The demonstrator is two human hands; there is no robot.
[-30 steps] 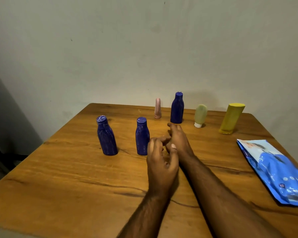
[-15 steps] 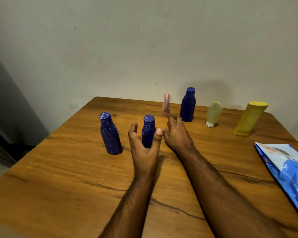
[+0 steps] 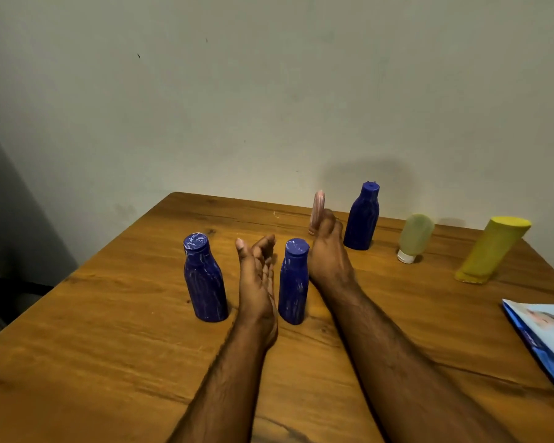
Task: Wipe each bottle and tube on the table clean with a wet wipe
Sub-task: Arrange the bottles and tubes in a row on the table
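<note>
Three dark blue bottles stand on the wooden table [image 3: 109, 330]: the left one [image 3: 204, 279], the middle one [image 3: 294, 282], and the far one [image 3: 362, 217]. A pink tube [image 3: 318, 206], a pale green tube [image 3: 414, 237] on its white cap, and a yellow tube [image 3: 491, 249] stand along the back. My left hand [image 3: 257, 279] is open, palm facing the middle bottle from its left. My right hand [image 3: 328, 251] lies just right of that bottle, fingers reaching toward the pink tube and covering its base. Neither hand holds anything.
A blue wet-wipe pack [image 3: 547, 337] lies flat at the table's right edge. A plain wall rises behind the table's far edge. To the left the table drops off toward a dark floor area.
My hands, together in front of the middle bottle a second ago, have parted and moved forward to either side of it. The camera view has shifted leftward.
</note>
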